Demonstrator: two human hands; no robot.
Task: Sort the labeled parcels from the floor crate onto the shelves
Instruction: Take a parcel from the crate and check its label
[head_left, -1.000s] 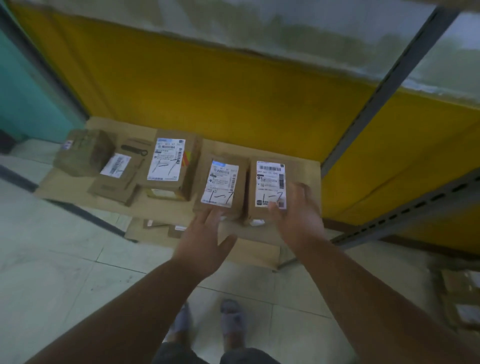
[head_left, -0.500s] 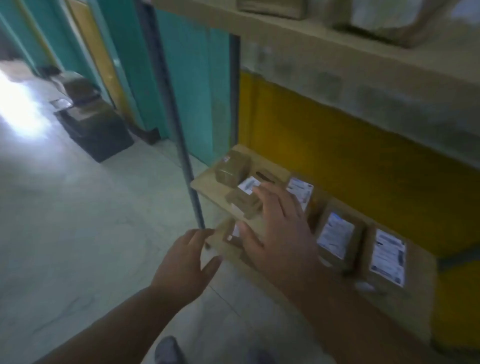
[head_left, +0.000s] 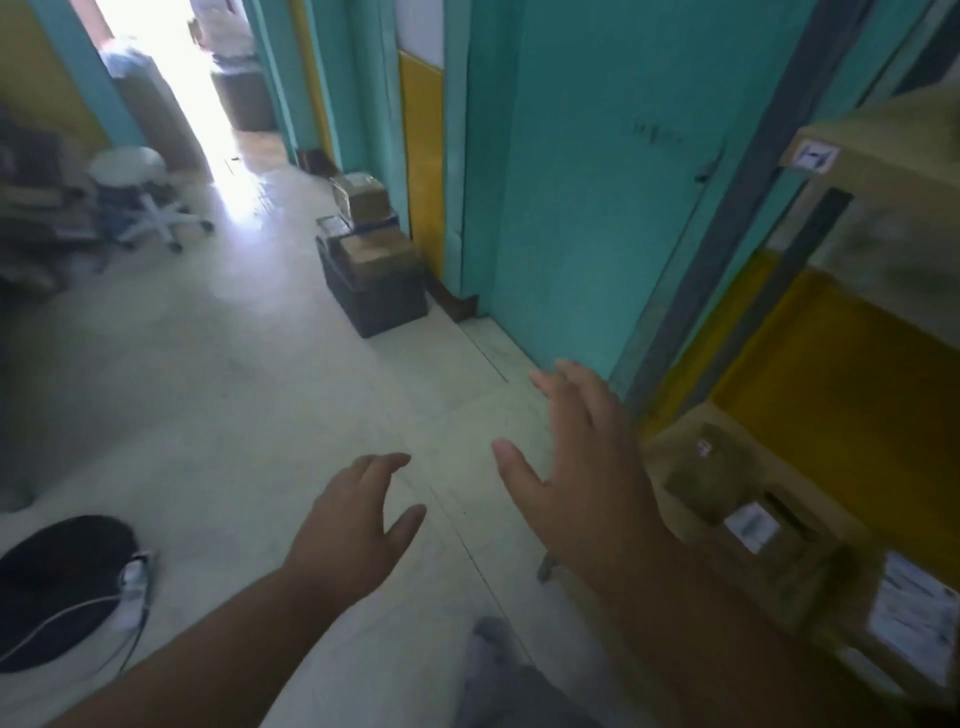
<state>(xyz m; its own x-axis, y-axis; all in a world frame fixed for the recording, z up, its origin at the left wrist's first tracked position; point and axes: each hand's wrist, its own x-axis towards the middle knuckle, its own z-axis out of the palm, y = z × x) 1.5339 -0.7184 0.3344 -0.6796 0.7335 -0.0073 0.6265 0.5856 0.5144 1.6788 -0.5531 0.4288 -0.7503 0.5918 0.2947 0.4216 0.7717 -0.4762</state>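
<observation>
Floor crate: the dark crate (head_left: 382, 291) is sitting in the upper middle of the frame against the teal wall, with brown parcels (head_left: 371, 228) piled in and above it, so sorting is still waiting to be finished.
Left hand: the left hand (head_left: 353, 535) is hanging at lower centre over the floor, fingers loosely spread and gripping nothing.
Right hand: the right hand (head_left: 582, 467) is reaching forward right of centre, fingers splayed and carrying nothing.
Shelf: the low shelf (head_left: 670, 441) at the right edge is already holding several labelled boxes (head_left: 753, 525), so part of the job is looking done.
Change: a second ago both hands were resting at the boxes on that shelf; now the view is swinging left toward the crate, well apart from the hands.
</observation>
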